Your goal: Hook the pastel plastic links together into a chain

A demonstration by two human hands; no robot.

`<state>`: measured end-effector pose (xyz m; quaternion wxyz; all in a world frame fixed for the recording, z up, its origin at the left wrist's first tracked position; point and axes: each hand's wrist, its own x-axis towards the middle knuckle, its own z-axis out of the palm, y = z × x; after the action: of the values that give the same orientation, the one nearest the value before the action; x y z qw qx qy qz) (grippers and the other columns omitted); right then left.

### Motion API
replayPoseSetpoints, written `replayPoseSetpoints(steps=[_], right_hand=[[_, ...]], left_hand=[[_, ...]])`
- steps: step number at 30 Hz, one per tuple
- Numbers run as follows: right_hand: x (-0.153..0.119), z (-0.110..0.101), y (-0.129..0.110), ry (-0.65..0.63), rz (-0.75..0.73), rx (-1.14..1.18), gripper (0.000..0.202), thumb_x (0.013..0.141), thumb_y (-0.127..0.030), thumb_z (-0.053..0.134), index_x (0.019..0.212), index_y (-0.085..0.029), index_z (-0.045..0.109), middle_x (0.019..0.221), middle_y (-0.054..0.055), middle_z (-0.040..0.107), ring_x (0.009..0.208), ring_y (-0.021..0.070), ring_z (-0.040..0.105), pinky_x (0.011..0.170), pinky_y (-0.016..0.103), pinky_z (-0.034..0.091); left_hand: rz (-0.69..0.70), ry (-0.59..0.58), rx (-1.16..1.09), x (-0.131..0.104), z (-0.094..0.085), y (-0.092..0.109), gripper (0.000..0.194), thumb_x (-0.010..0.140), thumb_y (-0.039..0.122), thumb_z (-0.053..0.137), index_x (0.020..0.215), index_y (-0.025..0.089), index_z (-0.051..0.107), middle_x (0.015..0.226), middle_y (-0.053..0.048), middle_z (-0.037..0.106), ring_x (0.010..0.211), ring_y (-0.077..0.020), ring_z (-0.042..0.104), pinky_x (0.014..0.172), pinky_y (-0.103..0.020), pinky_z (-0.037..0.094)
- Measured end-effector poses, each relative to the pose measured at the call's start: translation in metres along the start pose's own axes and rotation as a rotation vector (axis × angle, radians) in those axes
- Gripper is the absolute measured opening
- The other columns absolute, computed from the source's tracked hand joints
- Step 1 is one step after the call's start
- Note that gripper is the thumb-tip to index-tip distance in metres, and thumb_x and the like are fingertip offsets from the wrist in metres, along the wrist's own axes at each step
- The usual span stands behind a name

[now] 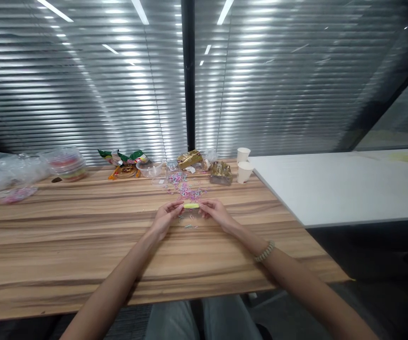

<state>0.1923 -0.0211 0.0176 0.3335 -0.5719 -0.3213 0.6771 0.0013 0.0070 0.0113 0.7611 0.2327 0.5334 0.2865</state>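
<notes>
Between my hands is a small yellow-green strip (191,206), held level just above the wooden table. My left hand (166,216) pinches its left end, and my right hand (218,213) pinches the right end. What the strip is made of cannot be told. Just beyond it lies a loose pile of tiny pink, purple and pale pieces (189,191) that look like paper clips. A few more such pieces (189,226) are on the wood between my wrists. Farther back, another heap of them (176,177) sits beside a clear plastic bowl (150,169).
Gold wrappers (189,159) and two paper cups (245,172) stand at the back right. Green snack bags (129,158) lie back left. Stacked clear containers (67,164) and plastic bags (15,170) occupy the far left. A white tabletop (331,184) adjoins the wooden table (65,255) on the right.
</notes>
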Motion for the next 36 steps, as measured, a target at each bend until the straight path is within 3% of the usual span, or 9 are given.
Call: replayPoseSetpoints(steps=[11,18,36], right_hand=[[0.0009,0.0018,0.0004,-0.014,-0.019,-0.012,0.042,0.07,-0.046,0.06,0.095,-0.013,0.061,0.073,0.003,0.058,0.054,0.0076,0.048,0.052,0.021,0.041],[0.0012,0.0015,0.0028,-0.025,-0.007,-0.02,0.041,0.068,-0.043,0.062,0.096,-0.013,0.061,0.084,0.006,0.061,0.055,0.0065,0.049,0.053,0.02,0.041],[-0.0004,0.0029,-0.0029,-0.029,0.013,-0.05,0.041,0.068,-0.04,0.063,0.098,-0.013,0.062,0.081,0.005,0.061,0.055,0.0066,0.048,0.053,0.02,0.04]], left_hand=[[0.03,-0.021,0.016,-0.0005,0.0014,-0.0005,0.037,0.054,0.021,0.075,0.09,0.015,0.065,0.098,-0.007,0.065,0.093,-0.0181,0.057,0.086,-0.03,0.039],[0.026,0.011,-0.001,-0.0008,0.0031,0.0014,0.04,0.052,0.019,0.075,0.091,0.015,0.065,0.096,-0.008,0.065,0.091,-0.0183,0.058,0.085,-0.03,0.04],[0.043,0.004,0.069,0.0021,-0.001,-0.0015,0.047,0.054,0.026,0.075,0.097,0.013,0.063,0.103,-0.011,0.063,0.095,-0.0211,0.057,0.085,-0.032,0.041]])
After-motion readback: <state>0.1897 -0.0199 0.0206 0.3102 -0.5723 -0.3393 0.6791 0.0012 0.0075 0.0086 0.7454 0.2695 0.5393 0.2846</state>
